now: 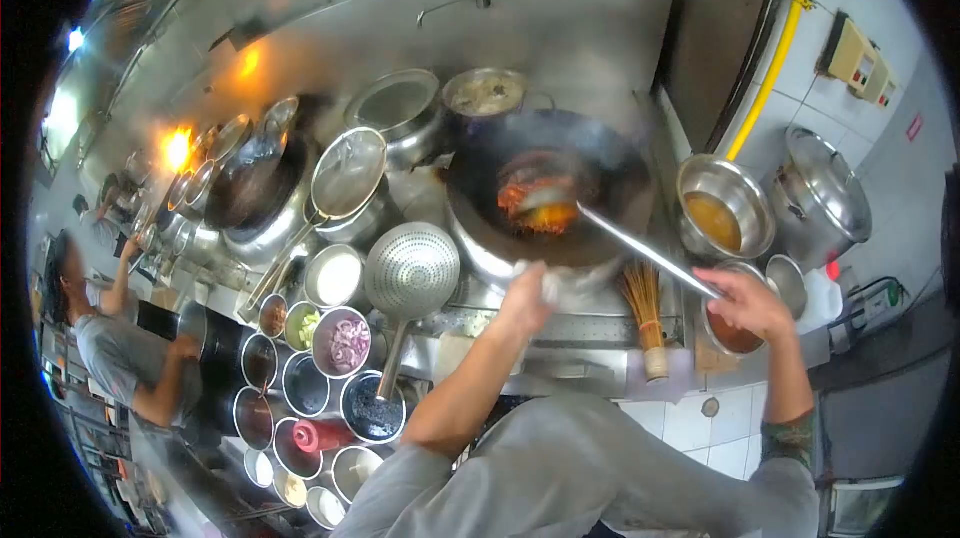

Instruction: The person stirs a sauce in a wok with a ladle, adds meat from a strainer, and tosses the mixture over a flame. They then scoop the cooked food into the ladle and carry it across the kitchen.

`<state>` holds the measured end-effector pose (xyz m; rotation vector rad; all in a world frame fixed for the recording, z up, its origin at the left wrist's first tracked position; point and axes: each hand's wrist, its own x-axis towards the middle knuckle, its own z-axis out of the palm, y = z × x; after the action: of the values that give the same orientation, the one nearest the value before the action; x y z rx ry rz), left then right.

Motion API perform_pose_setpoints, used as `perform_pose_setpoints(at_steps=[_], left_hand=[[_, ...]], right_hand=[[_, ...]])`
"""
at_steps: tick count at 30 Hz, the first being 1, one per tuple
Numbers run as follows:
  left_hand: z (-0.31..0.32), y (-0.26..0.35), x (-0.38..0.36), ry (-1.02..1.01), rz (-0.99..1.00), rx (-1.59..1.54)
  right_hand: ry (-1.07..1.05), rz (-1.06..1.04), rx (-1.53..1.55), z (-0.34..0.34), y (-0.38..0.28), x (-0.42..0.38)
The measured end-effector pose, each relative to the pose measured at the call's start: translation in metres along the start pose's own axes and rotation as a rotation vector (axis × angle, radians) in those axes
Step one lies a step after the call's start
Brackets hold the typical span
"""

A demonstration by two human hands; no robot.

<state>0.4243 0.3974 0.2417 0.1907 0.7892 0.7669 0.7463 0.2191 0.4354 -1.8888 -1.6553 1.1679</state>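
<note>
A large dark wok (612,160) sits on the range in front of me, holding reddish-orange food (520,200), with haze over it. My left hand (527,300) is closed on a whitish cloth (580,286) at the wok's near rim; the cloth is smeared by motion. In my right hand (748,304) is the long metal handle of a ladle (650,254). Its bowl is down among the food and blurred. Below the wok's right side lies a bamboo brush (645,318).
Left of the wok are a perforated skimmer (412,268), a mesh strainer (348,174) and several ingredient pots, one with chopped onion (342,345). On the right stand a steel bowl of yellowish liquid (714,222) and a lidded pot (825,193). Another person (140,348) works at far left near flames.
</note>
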Motion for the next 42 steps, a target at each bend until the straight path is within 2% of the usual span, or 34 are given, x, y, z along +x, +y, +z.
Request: perform_pose_setpoints(at_steps=[1,2,3,5,6,7,9,10,11,13,16,17,18,19,21,23,25,27,28,29,31,32,33,35,38,39,41,42], left_hand=[[0.007,-0.004,-0.017,-0.012,0.020,-0.038],[0.018,-0.001,-0.049,-0.188,0.041,0.000],[0.043,0.000,-0.079,-0.077,0.060,-0.042],[0.058,0.010,-0.082,0.138,-0.092,-0.085],[0.055,0.014,-0.068,0.130,-0.059,0.062],[0.051,0.012,-0.051,0.121,-0.037,0.035],[-0.001,-0.009,-0.005,0.037,0.006,0.072],[-0.011,-0.020,-0.025,-0.018,-0.007,0.042],[-0.017,-0.030,-0.052,-0.080,-0.014,0.009],[-0.028,-0.040,-0.100,-0.276,0.056,0.101],[0.012,-0.012,-0.111,0.055,-0.032,-0.065],[0.047,0.011,-0.118,0.129,-0.045,-0.063],[0.043,0.018,-0.089,0.091,-0.045,-0.012],[0.061,0.028,-0.091,0.128,-0.039,0.097],[0.041,0.019,-0.050,0.080,-0.011,0.162],[-0.011,-0.010,-0.008,0.008,0.026,0.194],[0.018,-0.018,-0.091,0.155,-0.009,0.278],[0.005,-0.034,-0.108,-0.131,0.222,0.210],[0.007,-0.032,-0.105,-0.057,0.187,0.118],[0.005,-0.017,-0.095,0.105,-0.014,-0.056],[0.015,0.007,-0.053,0.053,-0.017,-0.016],[0.038,0.018,-0.059,0.074,-0.029,0.015],[0.015,0.018,-0.020,0.053,0.000,0.061],[0.044,0.026,-0.038,0.247,0.059,0.153],[0.020,0.020,-0.018,0.075,0.029,0.116],[0.010,0.018,-0.003,0.079,0.009,0.141],[-0.008,0.012,0.033,0.081,-0.034,0.185],[-0.015,0.008,0.038,-0.005,-0.075,0.174]], right_hand=[[-0.021,0.049,-0.009,-0.011,-0.009,-0.008],[-0.037,0.099,-0.009,-0.018,-0.013,-0.014],[-0.062,0.162,-0.002,-0.021,-0.009,-0.020],[-0.011,0.158,-0.112,-0.013,-0.016,-0.003],[0.084,-0.043,-0.267,-0.006,0.007,0.018],[0.189,-0.253,-0.424,0.004,0.032,0.038],[0.275,-0.145,-0.567,0.028,0.015,0.039],[0.329,-0.094,-0.646,0.033,0.008,0.042],[0.374,-0.162,-0.683,0.032,0.025,0.037],[0.294,-0.356,-0.459,0.008,0.033,0.012],[0.142,-0.196,-0.318,-0.012,0.032,-0.008],[0.066,-0.148,-0.309,-0.020,0.020,-0.009],[0.057,-0.126,-0.300,-0.022,0.009,-0.002],[0.046,-0.101,-0.290,-0.020,-0.001,0.001],[0.129,-0.151,-0.387,-0.001,0.006,0.029],[0.238,-0.136,-0.486,0.016,0.001,0.033],[0.392,-0.070,-0.601,0.042,-0.003,0.020],[0.454,-0.319,-0.429,0.038,0.026,0.003],[0.422,-0.218,-0.235,0.041,0.033,-0.003],[0.429,-0.272,-0.094,0.046,0.041,-0.005],[0.400,-0.126,-0.088,0.052,0.032,-0.008],[0.422,-0.095,-0.044,0.059,0.024,-0.008],[0.416,-0.089,-0.031,0.062,0.027,-0.010],[0.422,-0.093,0.005,0.074,0.038,-0.004],[0.377,-0.075,-0.113,0.063,0.050,-0.002],[0.345,-0.059,-0.136,0.062,0.051,-0.008],[0.242,0.004,-0.170,0.045,0.025,-0.015],[0.183,0.084,-0.203,0.034,0.012,-0.016]])
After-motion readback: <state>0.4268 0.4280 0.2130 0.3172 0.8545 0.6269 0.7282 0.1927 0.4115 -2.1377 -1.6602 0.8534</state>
